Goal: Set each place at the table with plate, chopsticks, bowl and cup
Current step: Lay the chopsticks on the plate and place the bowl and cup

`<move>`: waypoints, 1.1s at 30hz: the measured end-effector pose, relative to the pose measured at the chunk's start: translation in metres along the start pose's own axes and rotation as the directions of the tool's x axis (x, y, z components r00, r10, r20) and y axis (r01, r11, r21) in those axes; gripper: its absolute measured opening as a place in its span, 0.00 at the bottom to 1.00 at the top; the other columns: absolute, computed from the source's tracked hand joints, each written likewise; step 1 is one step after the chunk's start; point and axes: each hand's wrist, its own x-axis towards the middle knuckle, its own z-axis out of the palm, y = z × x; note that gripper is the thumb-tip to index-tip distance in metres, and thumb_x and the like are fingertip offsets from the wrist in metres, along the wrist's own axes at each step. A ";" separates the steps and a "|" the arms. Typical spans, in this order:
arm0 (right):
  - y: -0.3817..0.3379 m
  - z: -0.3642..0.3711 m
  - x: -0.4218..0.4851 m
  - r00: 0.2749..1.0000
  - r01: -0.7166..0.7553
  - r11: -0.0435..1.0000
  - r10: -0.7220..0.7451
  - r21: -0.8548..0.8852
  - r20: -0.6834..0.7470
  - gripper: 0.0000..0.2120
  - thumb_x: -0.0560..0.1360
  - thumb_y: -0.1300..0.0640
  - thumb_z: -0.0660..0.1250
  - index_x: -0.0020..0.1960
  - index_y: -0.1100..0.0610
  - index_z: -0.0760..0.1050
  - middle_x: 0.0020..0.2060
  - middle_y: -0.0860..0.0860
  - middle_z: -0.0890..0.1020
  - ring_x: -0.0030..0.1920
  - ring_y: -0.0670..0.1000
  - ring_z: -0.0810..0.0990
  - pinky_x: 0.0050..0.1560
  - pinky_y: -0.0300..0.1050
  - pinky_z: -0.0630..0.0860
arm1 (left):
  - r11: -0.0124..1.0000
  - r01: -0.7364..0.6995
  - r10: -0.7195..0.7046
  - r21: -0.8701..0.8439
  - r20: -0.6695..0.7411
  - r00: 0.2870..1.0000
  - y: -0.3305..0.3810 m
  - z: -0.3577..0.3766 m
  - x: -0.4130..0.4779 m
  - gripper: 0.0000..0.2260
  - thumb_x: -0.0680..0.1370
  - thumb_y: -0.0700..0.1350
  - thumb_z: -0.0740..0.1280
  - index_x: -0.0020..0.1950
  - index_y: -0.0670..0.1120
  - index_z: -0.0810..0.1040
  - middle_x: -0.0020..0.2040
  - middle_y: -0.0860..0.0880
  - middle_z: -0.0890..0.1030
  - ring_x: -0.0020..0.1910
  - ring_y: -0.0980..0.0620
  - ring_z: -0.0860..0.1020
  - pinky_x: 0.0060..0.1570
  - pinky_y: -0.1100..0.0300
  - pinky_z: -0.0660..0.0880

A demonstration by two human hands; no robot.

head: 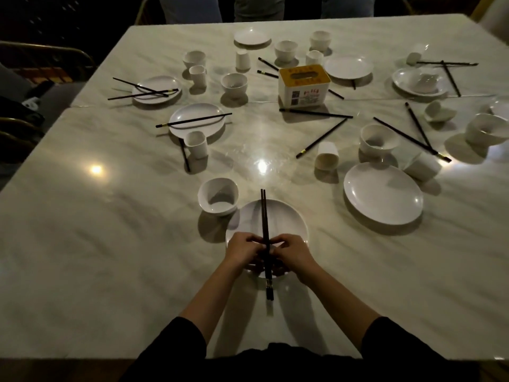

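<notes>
Here, left grip (242, 250): closed, fingers pinching the chopsticks (264, 216) from the left, above the near half of the plate (286, 219).
Right grip (293, 252): closed on the same pair from the right, its fingertips meeting the left's at the sticks.
Chopsticks: dark pair held side by side, running near to far across the plate's middle. The butt ends pass its near rim and the tips pass its far rim. Whether they rest on the rim I cannot tell.
Plate: white, by the middle of the near edge of the surface (110, 244).
Bowl (218, 197): white, upright, just beside the plate's far-left rim.
Surface: pale, marbled, glossy, with lamp glare.
Second plate (382, 193): bare, toward the right edge, well apart from the first.
Tipped cup (327, 155): on its side, farther in, between the two plates.
Right cup (422, 166): on its side at the second plate's far-right rim.
Right bowl (378, 140): upright, just beyond the second plate.
Left plate (198, 130): left of centre, with one chopstick (192, 121) lying across it and an upright cup (196, 144) at its near rim.
Tissue box (304, 85): near the centre, with loose sticks around it.
Far half: more plates, bowls and cups lie scattered, with single sticks crossing at odd angles.
</notes>
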 end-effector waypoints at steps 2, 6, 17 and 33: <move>0.000 0.002 0.003 0.998 0.018 1.000 -0.019 -0.015 -0.053 0.12 0.76 0.61 0.67 0.59 0.57 0.75 0.43 0.59 0.83 0.37 0.54 0.85 0.33 0.46 0.82 | 1.000 -0.010 0.010 0.002 -0.002 1.000 -0.001 0.002 0.004 0.09 0.74 0.35 0.68 0.54 0.40 0.80 0.45 0.39 0.84 0.41 0.44 0.84 0.43 0.52 0.82; 0.000 0.002 0.009 0.991 0.056 0.997 -0.062 -0.060 -0.114 0.14 0.76 0.63 0.66 0.61 0.55 0.74 0.42 0.59 0.83 0.37 0.54 0.85 0.36 0.47 0.83 | 1.000 -0.021 0.021 0.015 -0.004 1.000 0.001 0.003 0.007 0.09 0.76 0.36 0.66 0.55 0.40 0.80 0.47 0.40 0.84 0.43 0.45 0.84 0.48 0.50 0.82; 0.003 0.005 0.017 0.986 0.120 0.989 -0.129 -0.086 -0.107 0.22 0.73 0.68 0.67 0.65 0.53 0.73 0.42 0.57 0.83 0.40 0.52 0.84 0.44 0.47 0.83 | 0.998 -0.039 0.039 0.052 -0.002 0.999 0.004 0.001 0.009 0.07 0.76 0.37 0.67 0.53 0.41 0.80 0.46 0.40 0.83 0.42 0.45 0.84 0.47 0.51 0.82; 0.005 0.003 0.012 0.990 0.122 0.989 -0.128 -0.081 -0.064 0.22 0.74 0.68 0.67 0.65 0.54 0.72 0.41 0.59 0.83 0.40 0.53 0.85 0.41 0.45 0.83 | 0.992 -0.051 0.048 0.117 0.026 0.999 0.003 -0.003 -0.003 0.07 0.76 0.38 0.68 0.53 0.42 0.80 0.42 0.44 0.83 0.40 0.46 0.84 0.39 0.57 0.81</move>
